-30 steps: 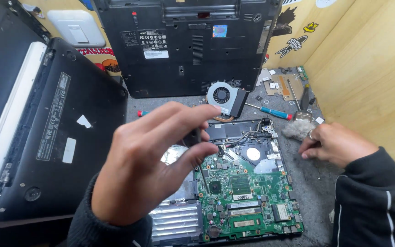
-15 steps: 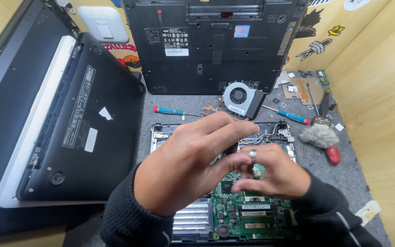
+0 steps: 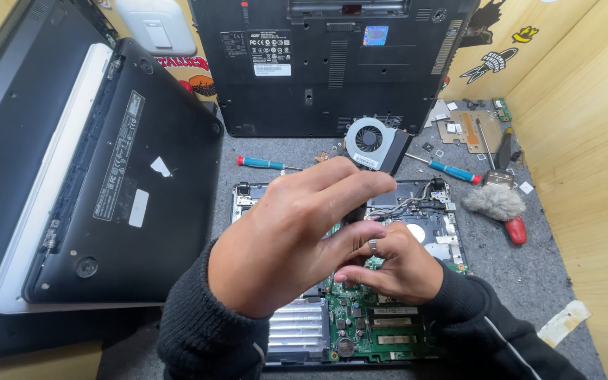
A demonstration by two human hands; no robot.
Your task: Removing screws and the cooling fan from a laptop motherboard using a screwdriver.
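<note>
Over the green motherboard [image 3: 367,331], left hand [image 3: 283,239] fingers [image 3: 346,186] curled round a thin dark tool, barely visible. Right hand [image 3: 392,264] just below, touching it, fingertips pinched; what they pinch can't be told. Board sits in the opened laptop base [image 3: 304,331] near centre. Cooling fan [image 3: 371,141] far behind hands, blue screwdrivers [image 3: 262,163] either side. Closed black laptop [image 3: 114,183] left, brush [image 3: 494,203] right.

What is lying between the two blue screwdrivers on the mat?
In the head view, a round black cooling fan lies between the left blue screwdriver and the right one.
</note>
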